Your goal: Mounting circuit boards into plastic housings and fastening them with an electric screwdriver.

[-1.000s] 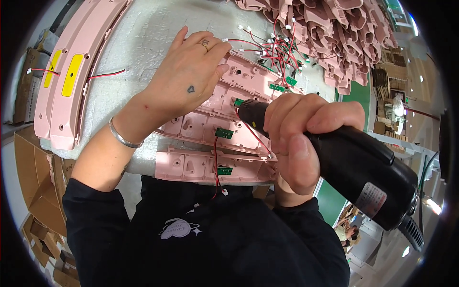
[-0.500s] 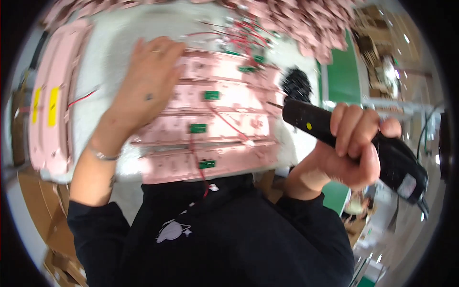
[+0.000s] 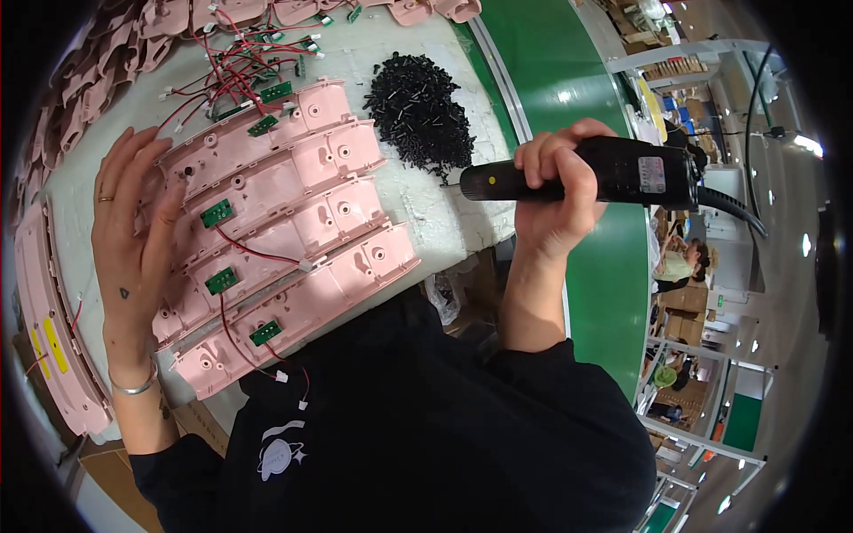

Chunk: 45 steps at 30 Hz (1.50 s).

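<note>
Several long pink plastic housings (image 3: pixel 293 222) lie side by side on the white table, each with a small green circuit board (image 3: pixel 216 213) and red wires. My left hand (image 3: pixel 129 240) rests flat against their left ends, fingers spread, holding nothing. My right hand (image 3: pixel 555 191) grips a black electric screwdriver (image 3: pixel 591 173), held level above the table's right edge with its tip pointing left toward a pile of black screws (image 3: pixel 422 111). The tip stays clear of the housings.
More pink housings (image 3: pixel 53 329) with yellow labels lie at the far left, and several pink parts (image 3: pixel 169 18) with red wires crowd the back. A green conveyor belt (image 3: pixel 569 80) runs along the right. Another person (image 3: pixel 680 266) sits far right among shelving.
My right hand lifted the screwdriver off the housings and swung it right, then up toward the screw pile. My left hand slid from on top of the housings to their left ends.
</note>
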Each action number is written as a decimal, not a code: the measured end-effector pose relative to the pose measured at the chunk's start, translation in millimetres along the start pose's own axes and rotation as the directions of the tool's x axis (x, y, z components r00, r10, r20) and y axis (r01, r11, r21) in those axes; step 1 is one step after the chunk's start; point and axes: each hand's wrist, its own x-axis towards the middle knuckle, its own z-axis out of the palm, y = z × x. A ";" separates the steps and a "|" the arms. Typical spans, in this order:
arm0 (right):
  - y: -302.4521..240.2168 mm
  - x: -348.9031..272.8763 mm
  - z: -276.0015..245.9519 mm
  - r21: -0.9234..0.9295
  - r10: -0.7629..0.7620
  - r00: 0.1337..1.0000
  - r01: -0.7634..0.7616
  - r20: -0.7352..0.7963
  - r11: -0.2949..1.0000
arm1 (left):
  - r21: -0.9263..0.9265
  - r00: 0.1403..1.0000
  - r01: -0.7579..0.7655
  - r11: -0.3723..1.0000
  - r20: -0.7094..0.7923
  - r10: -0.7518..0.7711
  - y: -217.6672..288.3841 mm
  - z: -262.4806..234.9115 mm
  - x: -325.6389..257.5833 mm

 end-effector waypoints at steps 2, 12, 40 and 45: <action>3.3 2.0 -2.4 -0.013 0.009 1.000 -0.009 -0.014 1.000 | 0.006 0.993 -0.112 0.994 0.036 0.112 12.9 -0.7 4.3; -18.4 16.0 -13.8 0.287 -0.137 0.986 0.106 0.089 0.952 | -0.331 0.900 -0.367 0.869 0.108 0.422 74.5 37.4 61.5; -41.6 35.2 -21.7 0.426 -0.331 0.929 0.234 0.168 0.874 | -0.434 0.816 -0.507 0.745 0.037 0.577 130.8 112.3 106.5; -44.6 33.7 -14.6 0.424 -0.351 0.914 0.240 0.204 0.873 | -0.431 0.818 -0.512 0.743 0.019 0.575 127.3 105.3 100.9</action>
